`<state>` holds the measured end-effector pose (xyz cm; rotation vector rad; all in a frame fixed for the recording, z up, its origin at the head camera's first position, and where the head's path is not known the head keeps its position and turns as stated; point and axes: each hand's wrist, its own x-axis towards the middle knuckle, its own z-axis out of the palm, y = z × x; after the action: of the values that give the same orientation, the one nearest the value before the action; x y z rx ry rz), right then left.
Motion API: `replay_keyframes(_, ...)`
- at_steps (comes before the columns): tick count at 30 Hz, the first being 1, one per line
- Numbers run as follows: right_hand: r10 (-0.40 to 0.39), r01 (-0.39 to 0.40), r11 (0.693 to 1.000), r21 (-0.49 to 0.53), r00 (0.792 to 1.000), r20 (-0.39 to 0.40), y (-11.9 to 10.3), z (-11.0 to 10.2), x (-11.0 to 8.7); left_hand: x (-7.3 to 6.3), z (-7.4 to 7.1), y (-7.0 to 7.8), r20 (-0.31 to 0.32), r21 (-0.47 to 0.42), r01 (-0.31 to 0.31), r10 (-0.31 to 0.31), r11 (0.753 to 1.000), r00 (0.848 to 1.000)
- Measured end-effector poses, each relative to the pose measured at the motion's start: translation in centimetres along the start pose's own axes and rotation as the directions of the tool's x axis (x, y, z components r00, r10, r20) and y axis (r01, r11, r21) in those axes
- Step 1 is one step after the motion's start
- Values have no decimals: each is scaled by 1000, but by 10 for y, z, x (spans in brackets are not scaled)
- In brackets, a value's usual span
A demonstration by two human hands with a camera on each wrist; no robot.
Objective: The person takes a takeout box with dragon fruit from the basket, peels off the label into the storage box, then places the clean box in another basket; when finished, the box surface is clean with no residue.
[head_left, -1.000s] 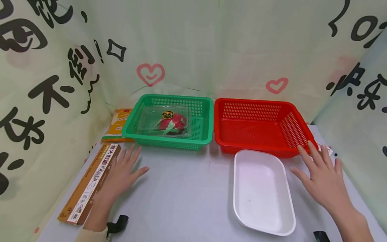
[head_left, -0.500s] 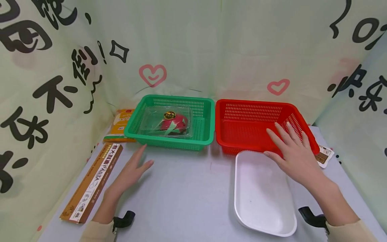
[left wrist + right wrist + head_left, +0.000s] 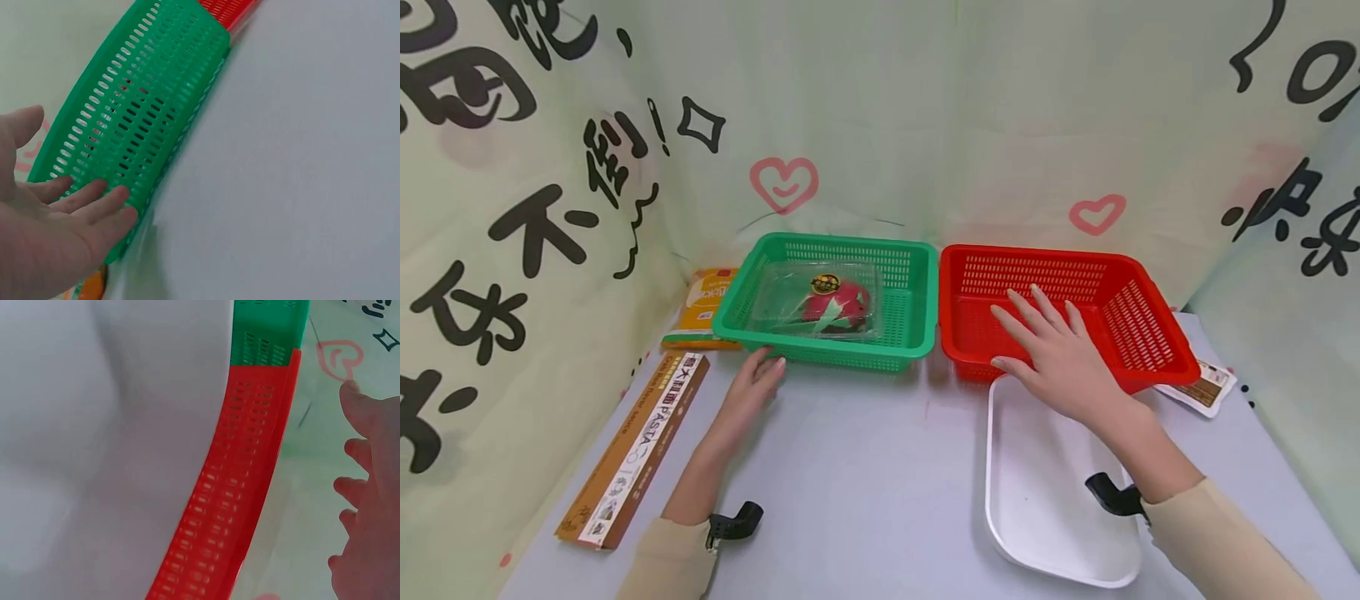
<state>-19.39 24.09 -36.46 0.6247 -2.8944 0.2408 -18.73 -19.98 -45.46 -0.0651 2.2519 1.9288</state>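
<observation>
My left hand [image 3: 747, 398] is at the front left corner of the green basket [image 3: 917, 346], its fingers loosely bent by the outer wall. In the left wrist view the fingertips [image 3: 119, 197] lie close against that slotted wall; whether they press on it I cannot tell. Inside the basket lies a clear plastic box [image 3: 767, 304] with a red dragon fruit [image 3: 848, 302] in it. Over the front of the red basket [image 3: 1120, 279] my right hand [image 3: 1067, 362] is spread, fingers apart, holding nothing. Part of the red basket's front rim is hidden beneath it.
A white tray [image 3: 1037, 500] lies in front of the red basket, partly under my right forearm. On the left are a pasta box [image 3: 636, 450] and an orange bag [image 3: 696, 308]. A small packet [image 3: 1210, 389] sits by the red basket's right corner.
My right hand has moved left from beside the red basket to over its front. The left hand has left the pasta box's side and come up to the green basket, fingers bending.
</observation>
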Motion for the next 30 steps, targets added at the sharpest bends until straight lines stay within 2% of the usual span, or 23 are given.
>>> replay_keyframes(2,-6,6,1000,13,1000,7,-4,3,9,3,2,0,-2,-126,7,-7,992,1000)
replay_keyframes(5,-19,19,999,46,1000,-1,-11,8,23,6,5,1,-18,-327,17,-24,945,1000)
replay_keyframes(9,-31,31,996,83,1000,-3,-19,15,43,12,8,2,-63,-567,21,-69,823,996)
replay_keyframes(12,-25,23,993,119,1000,13,-27,21,57,16,11,4,-95,-671,11,-101,742,990)
replay_keyframes(15,-20,14,983,185,999,30,-37,24,70,20,12,7,-128,-729,-2,-133,685,983)
replay_keyframes(18,-25,15,969,246,999,37,-49,27,81,25,13,9,-150,-756,-15,-152,655,977)
replay_keyframes(23,-15,-11,949,315,997,81,-67,33,101,32,13,10,-190,-753,-35,-166,657,968)
replay_keyframes(27,15,-64,929,365,991,134,-76,44,115,38,13,10,-244,-759,-65,-190,648,951)
replay_keyframes(30,30,-88,918,388,988,153,-80,53,125,41,15,13,-274,-762,-95,-185,641,944)
